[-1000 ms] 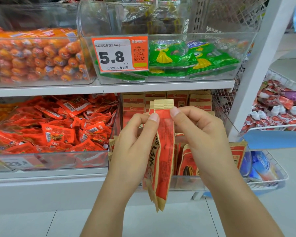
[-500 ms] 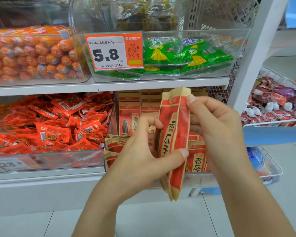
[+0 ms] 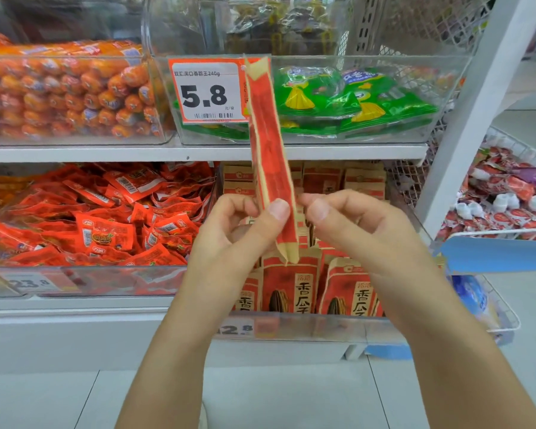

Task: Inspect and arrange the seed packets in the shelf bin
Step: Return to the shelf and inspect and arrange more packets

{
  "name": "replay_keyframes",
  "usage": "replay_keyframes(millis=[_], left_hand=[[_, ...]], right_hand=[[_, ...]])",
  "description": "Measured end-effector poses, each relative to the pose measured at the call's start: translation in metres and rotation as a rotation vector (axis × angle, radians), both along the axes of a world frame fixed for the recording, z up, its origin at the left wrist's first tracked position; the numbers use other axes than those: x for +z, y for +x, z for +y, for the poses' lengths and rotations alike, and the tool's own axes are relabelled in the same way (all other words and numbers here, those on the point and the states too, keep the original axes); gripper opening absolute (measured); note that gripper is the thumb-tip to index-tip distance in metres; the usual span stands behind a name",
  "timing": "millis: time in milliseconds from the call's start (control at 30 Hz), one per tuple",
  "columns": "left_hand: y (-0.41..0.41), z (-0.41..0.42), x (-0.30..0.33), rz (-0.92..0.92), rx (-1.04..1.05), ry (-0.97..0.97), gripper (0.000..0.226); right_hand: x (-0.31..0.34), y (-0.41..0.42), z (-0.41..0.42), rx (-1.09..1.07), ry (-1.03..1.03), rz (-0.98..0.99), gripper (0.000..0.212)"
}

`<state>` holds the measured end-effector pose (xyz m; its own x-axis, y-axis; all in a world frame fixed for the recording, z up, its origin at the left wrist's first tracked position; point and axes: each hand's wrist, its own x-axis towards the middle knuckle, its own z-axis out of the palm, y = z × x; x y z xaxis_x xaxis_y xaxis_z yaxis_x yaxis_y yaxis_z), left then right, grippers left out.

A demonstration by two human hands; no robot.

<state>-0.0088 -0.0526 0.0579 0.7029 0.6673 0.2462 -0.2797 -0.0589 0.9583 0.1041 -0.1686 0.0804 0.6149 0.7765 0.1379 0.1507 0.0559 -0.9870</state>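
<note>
A white shelf unit (image 3: 205, 151) is filling most of the frame, with grey floor tiles (image 3: 276, 397) lying below it. In the upper left, a clear bin of orange sausages (image 3: 68, 94) is sitting on the upper shelf, and just beside it, at upper centre, a second clear bin is holding green snack bags (image 3: 353, 100) and carrying a price tag (image 3: 208, 91) reading 5.8 on its front. In the lower left, a bin of red snack packs (image 3: 99, 218) is sitting on the lower shelf. At lower centre, the seed bin (image 3: 322, 328) is holding red and tan seed packets (image 3: 347, 292) standing upright in rows. At the right edge, a wire basket (image 3: 508, 205) of small red and white items is hanging beside the shelf post. The left hand (image 3: 229, 239) is holding one packet (image 3: 271, 162) upright and edge-on in the middle of the frame, above the seed bin and in front of the price tag; its grip is a pinch, thumb pressing the packet's lower part against curled fingers. The right hand (image 3: 362, 230) is hovering just beside the packet with fingers curled; whether its fingertips are touching the packet I cannot tell.
</note>
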Motion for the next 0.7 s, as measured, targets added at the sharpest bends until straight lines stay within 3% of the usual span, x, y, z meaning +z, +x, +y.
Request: replay_keyframes(millis=[200, 533, 700], left_hand=[[0.000, 0.003, -0.002, -0.012, 0.046, -0.032, 0.069], [-0.007, 0.010, -0.003, -0.021, -0.029, -0.026, 0.087], [-0.007, 0.011, -0.004, -0.018, -0.072, -0.075, 0.084]], right_hand=[[-0.005, -0.006, 0.005, 0.137, 0.019, -0.023, 0.018], [-0.001, -0.008, 0.008, 0.149, 0.075, -0.028, 0.017], [-0.002, -0.007, 0.007, 0.144, 0.055, -0.054, 0.020]])
